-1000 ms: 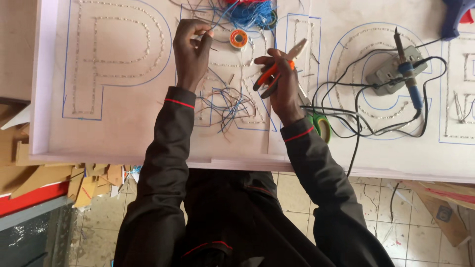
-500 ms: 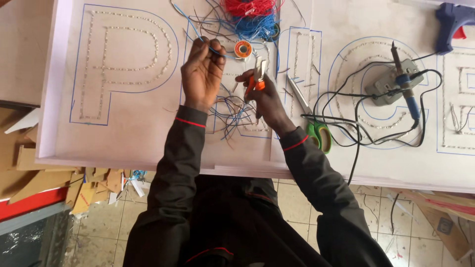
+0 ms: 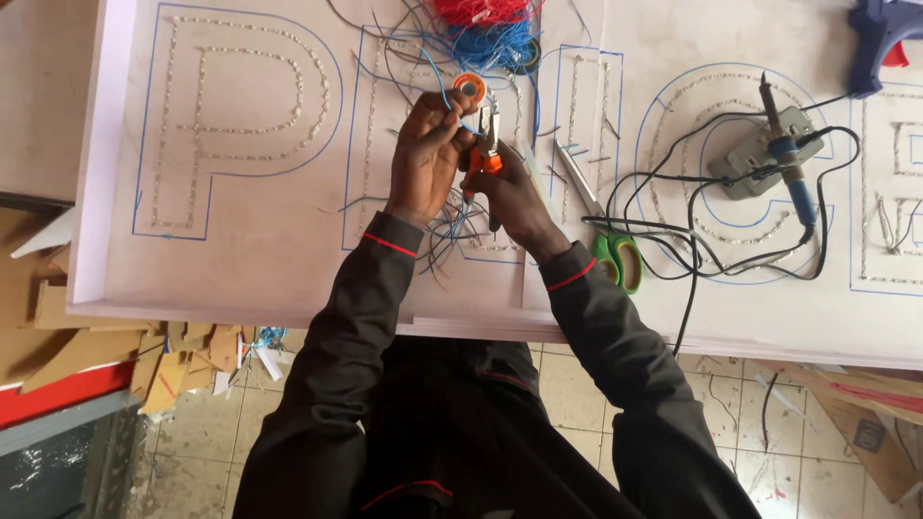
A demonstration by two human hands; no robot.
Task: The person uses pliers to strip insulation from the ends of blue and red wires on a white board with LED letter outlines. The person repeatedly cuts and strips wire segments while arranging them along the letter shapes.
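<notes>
A pale sign board [image 3: 240, 259] was laid flat, with letter outlines drawn in blue and lined with small lamps. The left hand [image 3: 428, 159] was held above the board's middle letter, its fingers closed on a thin blue wire [image 3: 450, 104] that was pinched between thumb and forefinger. Just to its right, the right hand [image 3: 510, 197] was wrapped around a pair of orange-handled pliers [image 3: 487, 144], whose jaws were set at the wire's end. The step in hand was judged to be stripping or trimming of that wire. The next move was judged to call for a firm squeeze while the wire was kept taut.

A small orange solder spool [image 3: 469, 87] was seen just beyond the pliers. Red and blue wire bundles [image 3: 490, 29] were heaped at the far edge. Further right, green-handled scissors [image 3: 615, 255] lay on the board, then a blue-handled soldering iron [image 3: 790, 159] resting on a grey stand [image 3: 745, 163], and a blue glue gun [image 3: 880, 38] at the corner. No containers were seen.
</notes>
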